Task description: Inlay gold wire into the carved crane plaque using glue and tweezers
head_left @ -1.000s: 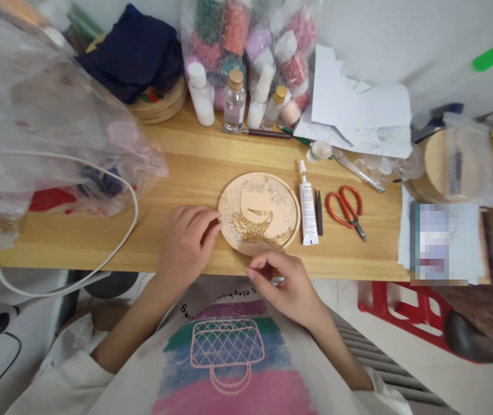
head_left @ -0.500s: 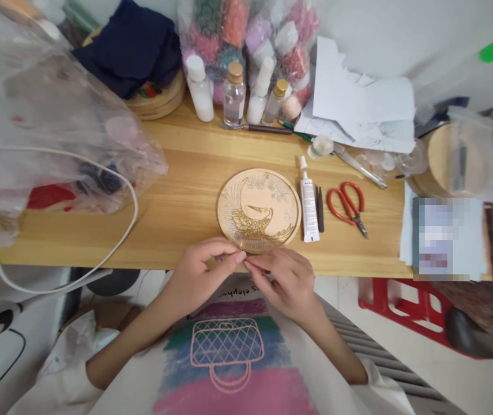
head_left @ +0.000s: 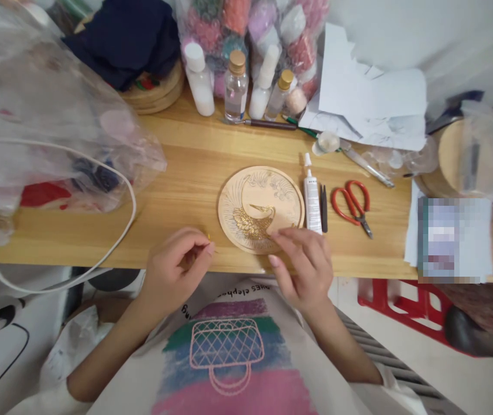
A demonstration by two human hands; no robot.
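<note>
A round wooden plaque (head_left: 238,185) lies on the table, its crane drawing partly filled with gold wire. To its left, my left hand (head_left: 177,268) pinches a thin piece of gold wire (head_left: 210,237), of which only a short end shows. My right hand (head_left: 304,262) is over the lower right rim of the plaque, thumb and fingers apart, with nothing visible between them. Whether its fingertips touch the plaque I cannot tell. Right of the plaque lie a white glue tube (head_left: 312,202), black tweezers (head_left: 324,208) and red-handled pliers (head_left: 352,204).
Several bottles (head_left: 235,92) stand at the back, with a dark-handled tool (head_left: 272,124) before them. Papers (head_left: 367,109) lie at the back right. A plastic bag (head_left: 77,127) and a white cable (head_left: 131,196) take up the left side. The table edge runs below my hands.
My hands have come apart: the left has gone left with the gold wire, and the right has opened and shifted right. The view has moved slightly.
</note>
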